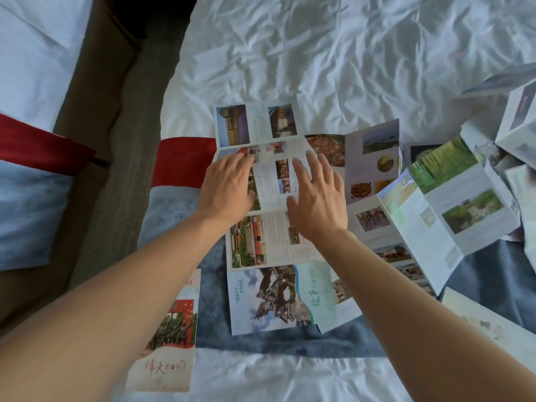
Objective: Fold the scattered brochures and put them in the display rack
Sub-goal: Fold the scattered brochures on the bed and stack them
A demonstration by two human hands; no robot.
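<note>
A long unfolded brochure [261,242] with photos of red-roofed buildings lies lengthwise on the bed in front of me. My left hand [227,187] presses flat on its middle panels, fingers together. My right hand [317,198] hovers or rests beside it on the same brochure, fingers spread, holding nothing. A second unfolded brochure [435,210] with green landscape photos lies to the right, partly over a pale one [371,152]. A folded red-and-white brochure [171,338] lies under my left forearm. No display rack can be made out for certain.
The bed has a rumpled white sheet [319,53] and a blue-and-red runner [208,300]. More white paper pieces or boxes [519,120] pile at the right edge. A carpeted gap [116,169] separates this bed from another bed [29,82] on the left.
</note>
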